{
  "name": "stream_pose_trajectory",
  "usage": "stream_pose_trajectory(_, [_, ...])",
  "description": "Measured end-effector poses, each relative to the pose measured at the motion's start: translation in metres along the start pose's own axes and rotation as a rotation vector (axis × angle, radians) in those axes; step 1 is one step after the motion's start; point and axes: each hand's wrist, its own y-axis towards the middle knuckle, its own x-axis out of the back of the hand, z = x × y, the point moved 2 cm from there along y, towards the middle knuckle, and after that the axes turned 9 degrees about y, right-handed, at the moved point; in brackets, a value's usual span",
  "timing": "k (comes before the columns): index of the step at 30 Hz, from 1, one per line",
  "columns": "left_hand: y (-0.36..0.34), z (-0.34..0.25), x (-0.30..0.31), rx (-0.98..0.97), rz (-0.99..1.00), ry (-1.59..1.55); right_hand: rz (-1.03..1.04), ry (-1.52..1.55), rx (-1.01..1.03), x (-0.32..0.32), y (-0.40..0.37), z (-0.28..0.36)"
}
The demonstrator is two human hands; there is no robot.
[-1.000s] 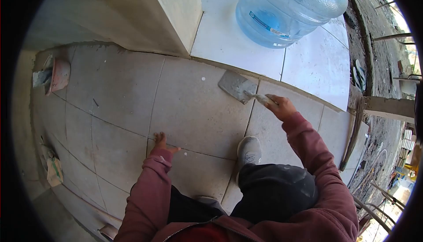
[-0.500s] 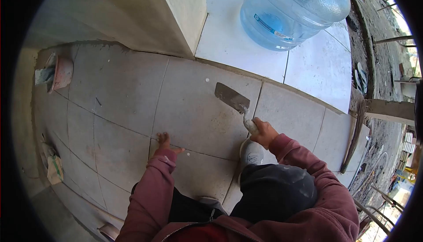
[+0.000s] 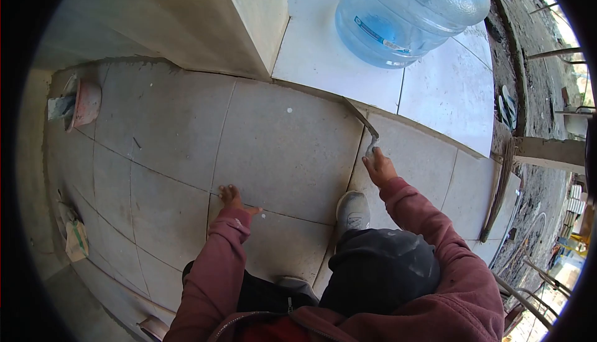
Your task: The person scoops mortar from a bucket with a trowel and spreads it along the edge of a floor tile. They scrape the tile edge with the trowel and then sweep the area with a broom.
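Observation:
My right hand [image 3: 380,168] is wrapped round the handle of a trowel [image 3: 359,117]. The blade stands edge-on, its tip right by the edge of the raised white step. Fingers spread, my left hand [image 3: 233,201] rests over the grey floor tiles [image 3: 277,155], near a joint where tiles meet. A small pale spot shows on the tile just beside its thumb. My shoe [image 3: 353,210] is on the floor below the trowel hand.
A large clear blue water jug [image 3: 407,15] stands on the white tiled step [image 3: 336,49]. At the left are a pinkish bucket [image 3: 88,102] and a paper bag [image 3: 77,240]. A plastered pillar [image 3: 255,12] meets the step. A bundle of thin sticks [image 3: 499,196] lies at the right.
My right hand has moved up and slightly right, turning the trowel from flat-on to edge-on and bringing its tip to the step's edge. The left hand has stayed in place.

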Motion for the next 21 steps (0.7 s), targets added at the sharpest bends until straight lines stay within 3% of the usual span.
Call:
stream_pose_trajectory(2, [0.001,-0.003,-0.004,0.030,-0.078,0.035,0.023,0.058,-0.039,0.005,0.000,-0.013])
stream_pose_trajectory(5, [-0.004,-0.006,0.005,0.017,-0.026,0.013,0.094,0.184,-0.223,0.030,-0.011,-0.017])
stream_pose_trajectory(8, [-0.001,-0.005,0.008,0.021,0.020,0.072,0.117,0.162,-0.194,0.031,-0.004,-0.032])
stream_pose_trajectory(10, [0.006,0.001,0.007,-0.011,0.013,0.030,0.013,-0.010,-0.002,0.021,-0.003,-0.027])
stream_pose_trajectory(11, [0.006,0.006,0.005,-0.035,0.009,-0.010,0.017,-0.010,-0.016,0.026,-0.009,-0.030])
stream_pose_trajectory(13, [0.006,0.015,0.007,-0.091,0.016,-0.051,0.152,0.253,-0.306,0.040,-0.009,-0.019])
stream_pose_trajectory(14, [0.005,0.019,0.009,-0.147,0.022,-0.091,0.174,0.275,-0.327,0.049,-0.011,-0.027])
stream_pose_trajectory(17, [0.007,0.017,0.011,-0.130,0.079,-0.027,0.206,0.150,-0.263,0.056,0.003,-0.018])
stream_pose_trajectory(18, [0.006,0.015,0.011,-0.131,0.091,-0.027,0.190,0.041,-0.089,0.041,0.019,-0.015])
stream_pose_trajectory(19, [0.004,0.014,0.014,-0.132,0.080,-0.044,0.198,0.038,-0.103,0.028,0.028,-0.005])
stream_pose_trajectory(21, [0.002,0.015,0.010,-0.132,0.071,-0.061,0.126,-0.016,0.076,0.010,0.041,0.016])
